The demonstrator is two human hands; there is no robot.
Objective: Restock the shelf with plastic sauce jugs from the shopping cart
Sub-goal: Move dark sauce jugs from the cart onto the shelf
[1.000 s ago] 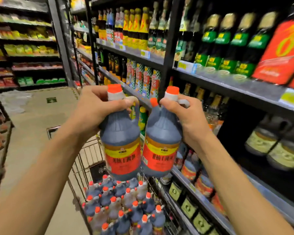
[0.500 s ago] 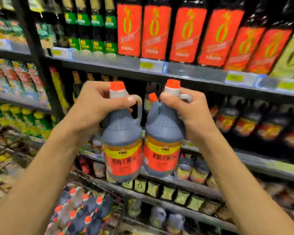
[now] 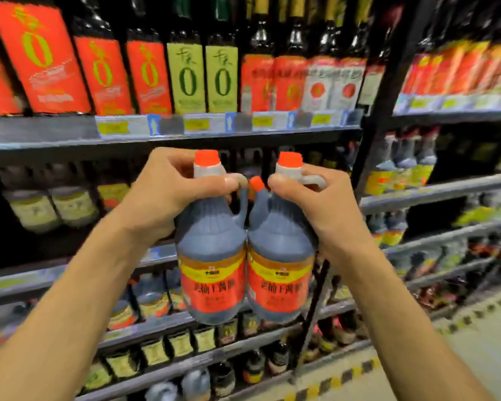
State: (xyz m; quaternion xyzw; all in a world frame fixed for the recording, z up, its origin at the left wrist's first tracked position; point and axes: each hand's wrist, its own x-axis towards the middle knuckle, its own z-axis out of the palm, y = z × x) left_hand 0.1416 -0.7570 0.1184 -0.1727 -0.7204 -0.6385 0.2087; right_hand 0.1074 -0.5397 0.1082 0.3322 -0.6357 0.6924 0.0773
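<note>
Two dark plastic sauce jugs with orange caps and red-and-yellow labels hang side by side in front of me, touching. My left hand (image 3: pixel 168 192) grips the left jug (image 3: pixel 211 256) by its neck and handle. My right hand (image 3: pixel 315 204) grips the right jug (image 3: pixel 281 256) the same way. Both are held up in the air in front of the dark shelf (image 3: pixel 70 140), level with its second board. A third orange cap peeks out between the two jug necks. The shopping cart is out of view.
Tall bottles with red and green labels fill the top shelf board. Lower boards (image 3: pixel 272 334) hold more jugs and small jars. A black upright post (image 3: pixel 388 82) divides the shelving at the right. Floor with a yellow-black stripe (image 3: pixel 359 369) lies at the lower right.
My view has swung right along the shelves, and the cart has dropped out of sight. Both hands keep the same grip on the jugs, which stay together in front of me.
</note>
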